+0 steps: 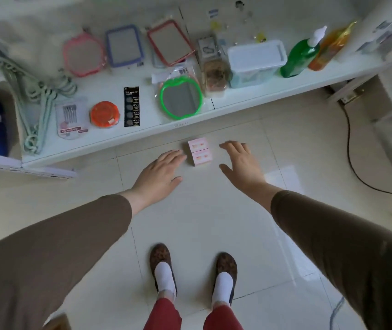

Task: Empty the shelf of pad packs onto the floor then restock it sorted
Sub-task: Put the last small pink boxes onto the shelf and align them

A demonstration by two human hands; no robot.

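Note:
Two pink pad packs (199,151) lie side by side on the tiled floor, just in front of the white shelf (109,139). My left hand (160,171) hovers to their left, palm down with fingers together and extended, fingertips close to the packs. My right hand (240,163) hovers to their right, fingers spread and empty. Neither hand holds anything. Both arms wear brown sleeves.
The low shelf carries framed mirrors (180,98), a clear lidded box (254,63), a green bottle (299,58), an orange bottle (330,48), an orange tin (104,114) and hangers (37,96). A black cable (349,148) runs over the floor at right. My feet (192,270) stand below.

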